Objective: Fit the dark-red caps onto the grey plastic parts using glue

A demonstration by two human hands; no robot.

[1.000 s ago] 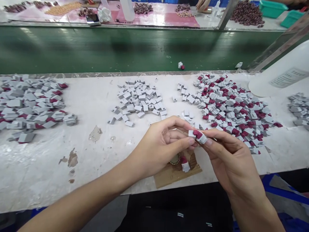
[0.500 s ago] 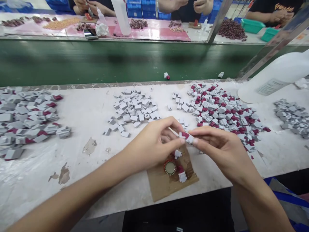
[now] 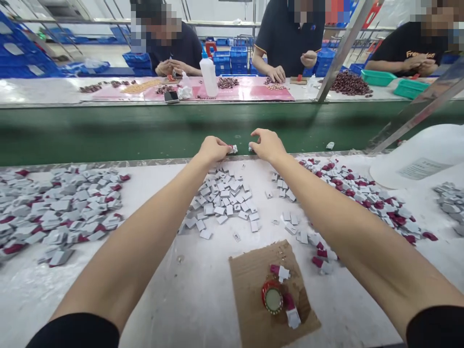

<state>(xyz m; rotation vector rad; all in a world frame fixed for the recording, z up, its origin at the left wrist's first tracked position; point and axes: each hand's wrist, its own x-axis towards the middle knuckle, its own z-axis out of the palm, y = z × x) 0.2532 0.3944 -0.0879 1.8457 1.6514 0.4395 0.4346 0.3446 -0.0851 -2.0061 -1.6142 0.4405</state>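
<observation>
My left hand (image 3: 215,149) is out over the near edge of the green strip (image 3: 163,137). Its fingertips pinch a small grey and maroon plastic piece (image 3: 234,149). Just to its right, my right hand (image 3: 268,145) has its index finger raised and bent. A small pale grey piece (image 3: 250,147) shows at its thumb tip, and the fingers behind it are partly hidden. Below my hands lies a pile of grey block pieces (image 3: 226,195). Nearer to me, a cardboard sheet (image 3: 250,295) bears a bottle cap (image 3: 272,298) and two grey-maroon pieces (image 3: 293,316).
Grey-maroon pieces are heaped at left (image 3: 65,205) and beyond my right forearm (image 3: 366,188). A large white bottle (image 3: 416,154) leans in at the right beside a slanted metal post (image 3: 416,111). Co-workers sit across the strip at a pink-covered table (image 3: 250,92).
Both hands have moved forward from above the cardboard to the green strip and come apart; they were together on one grey-maroon piece. The view has tilted up, showing more of the co-workers.
</observation>
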